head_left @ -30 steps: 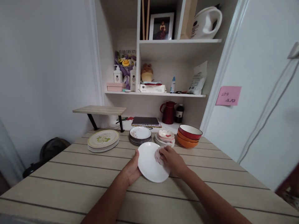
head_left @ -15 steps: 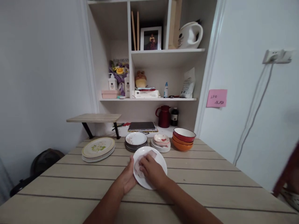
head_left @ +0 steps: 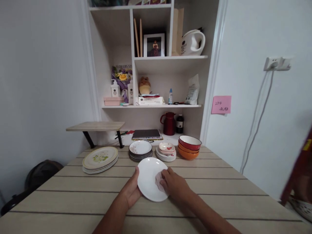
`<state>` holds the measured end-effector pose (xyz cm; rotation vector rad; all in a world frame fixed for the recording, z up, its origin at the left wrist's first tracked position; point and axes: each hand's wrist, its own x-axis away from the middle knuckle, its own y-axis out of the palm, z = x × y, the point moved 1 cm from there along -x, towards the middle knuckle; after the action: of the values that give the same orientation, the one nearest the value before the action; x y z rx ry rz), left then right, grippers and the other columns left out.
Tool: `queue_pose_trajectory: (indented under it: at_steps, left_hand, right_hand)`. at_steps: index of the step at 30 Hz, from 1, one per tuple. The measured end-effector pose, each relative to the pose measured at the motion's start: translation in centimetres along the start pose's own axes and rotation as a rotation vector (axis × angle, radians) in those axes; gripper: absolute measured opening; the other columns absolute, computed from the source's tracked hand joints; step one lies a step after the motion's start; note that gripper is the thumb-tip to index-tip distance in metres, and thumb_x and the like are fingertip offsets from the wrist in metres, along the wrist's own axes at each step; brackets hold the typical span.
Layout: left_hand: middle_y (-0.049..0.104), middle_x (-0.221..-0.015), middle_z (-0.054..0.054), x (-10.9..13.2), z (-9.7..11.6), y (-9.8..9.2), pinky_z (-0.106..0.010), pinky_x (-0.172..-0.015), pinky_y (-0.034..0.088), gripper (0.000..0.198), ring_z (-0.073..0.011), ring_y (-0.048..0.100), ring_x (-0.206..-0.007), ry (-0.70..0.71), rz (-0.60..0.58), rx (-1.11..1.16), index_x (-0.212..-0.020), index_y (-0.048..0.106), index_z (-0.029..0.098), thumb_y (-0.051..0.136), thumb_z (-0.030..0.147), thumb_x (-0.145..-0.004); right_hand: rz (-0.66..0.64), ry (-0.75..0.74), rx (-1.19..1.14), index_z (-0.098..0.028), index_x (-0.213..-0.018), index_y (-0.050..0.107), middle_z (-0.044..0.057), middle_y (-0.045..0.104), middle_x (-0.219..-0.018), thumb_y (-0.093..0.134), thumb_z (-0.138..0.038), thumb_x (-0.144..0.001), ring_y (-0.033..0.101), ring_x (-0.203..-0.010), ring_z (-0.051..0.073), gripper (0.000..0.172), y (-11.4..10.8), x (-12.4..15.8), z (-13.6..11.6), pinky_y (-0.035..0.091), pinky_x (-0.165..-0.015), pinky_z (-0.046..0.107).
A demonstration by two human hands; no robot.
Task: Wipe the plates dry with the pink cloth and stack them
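Observation:
A plain white plate (head_left: 149,175) is tilted up toward me over the front of the table. My left hand (head_left: 132,188) grips its left edge, thumb along the rim and the other fingers partly hidden beneath. Bunched in my right hand (head_left: 174,184) is a pale pinkish-white cloth (head_left: 159,181), pressed against the right side of the plate. Part of the cloth is covered by the curled fingers. Just behind the plate stand a stack of dark-rimmed plates (head_left: 140,149) and some small plates (head_left: 166,157) with little pink dishes (head_left: 167,148) on top.
Large floral plates (head_left: 100,158) are stacked at the left, near a small raised shelf (head_left: 96,126). Red and orange bowls (head_left: 189,148) are nested at the right. Behind them are a laptop (head_left: 146,133), a dark red jug (head_left: 169,124) and a dark bottle (head_left: 179,124).
My right hand has slid the cloth from the plate's middle to its right side, baring the white centre. My left hand keeps its hold. The view has shifted slightly.

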<state>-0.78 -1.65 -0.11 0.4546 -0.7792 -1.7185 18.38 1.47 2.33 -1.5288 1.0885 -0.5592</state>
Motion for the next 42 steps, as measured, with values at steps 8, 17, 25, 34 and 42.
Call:
queue_pose_trajectory:
  at_steps: [8,17,25,34,42]
  left_hand:
    - [0.069,-0.115,-0.015,-0.2,0.1,0.1,-0.04,-0.102,0.039,0.07,-0.0271,0.06,-0.114,-0.024,-0.009,-0.014,-0.13,0.054,0.013,0.042,0.065,-0.083]
    - [0.067,-0.118,-0.014,-0.2,-0.1,0.6,-0.04,-0.103,0.038,0.063,-0.0267,0.06,-0.113,-0.008,-0.021,0.009,-0.135,0.049,0.016,0.051,0.055,-0.085]
    - [0.071,-0.109,-0.015,-0.1,-0.1,0.0,-0.04,-0.095,0.045,0.06,-0.0259,0.066,-0.102,0.087,0.095,-0.032,-0.135,0.047,0.017,0.066,0.036,-0.082]
    - [0.073,-0.1,-0.013,0.0,-0.3,0.3,-0.039,-0.089,0.05,0.045,-0.0254,0.07,-0.088,0.126,0.123,-0.047,-0.119,0.059,0.015,0.072,0.026,-0.077]
    - [0.073,-0.102,-0.014,0.0,-0.2,-0.3,-0.039,-0.093,0.048,0.041,-0.0268,0.068,-0.097,0.172,0.162,-0.019,-0.113,0.062,0.013,0.073,0.024,-0.075]
  right_hand:
    - [-0.027,-0.17,-0.129,-0.023,-0.104,0.054,0.006,0.058,-0.111,0.05,-0.028,-0.085,0.058,-0.091,0.021,0.02,1.1,0.2,-5.7,0.037,-0.066,0.029]
    - [0.129,0.056,-0.189,-0.024,-0.105,0.055,0.005,0.058,-0.115,0.043,-0.039,-0.091,0.058,-0.099,0.02,0.023,0.0,-6.3,-5.2,0.036,-0.068,0.028]
    - [0.069,0.224,-0.176,-0.016,-0.098,0.059,0.017,0.069,-0.093,0.045,-0.044,-0.086,0.064,-0.086,0.029,0.033,0.3,-3.6,-2.7,0.039,-0.066,0.035]
    - [-0.062,-0.003,-0.61,-0.024,-0.106,0.057,-0.001,0.067,-0.072,0.038,-0.036,-0.089,0.059,-0.056,0.013,0.028,0.5,-2.8,-4.4,0.04,-0.049,0.022]
    - [0.473,0.336,-1.139,-0.021,-0.099,0.059,0.004,0.066,-0.086,0.049,-0.054,-0.079,0.058,-0.058,0.014,0.04,-0.8,-3.5,2.7,0.039,-0.045,0.023]
